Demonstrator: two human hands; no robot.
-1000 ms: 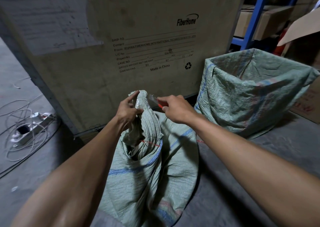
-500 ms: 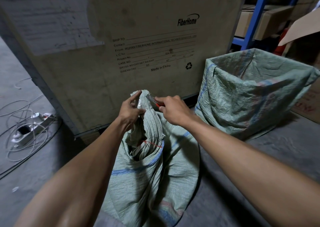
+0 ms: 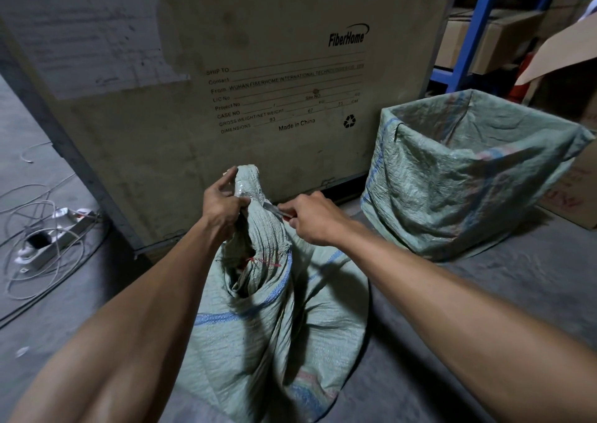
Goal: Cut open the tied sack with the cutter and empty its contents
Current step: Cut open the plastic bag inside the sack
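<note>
A green woven sack with blue stripes stands on the floor in front of me, its neck bunched and wrapped with clear tape near the top. My left hand pinches the taped neck and holds it upright. My right hand grips a cutter with a red handle; its metal blade touches the right side of the neck just below the tape. A red string hangs at a gap lower in the neck. The sack's contents are hidden.
A second green sack stands open to the right. A large FiberHome crate rises right behind the sack. White cables and a power strip lie on the floor at left. Blue shelving with cartons stands at back right.
My right hand has dropped and moved right, bringing the blade from the top of the neck down to its right side. The left hand has kept its grip on the neck.
</note>
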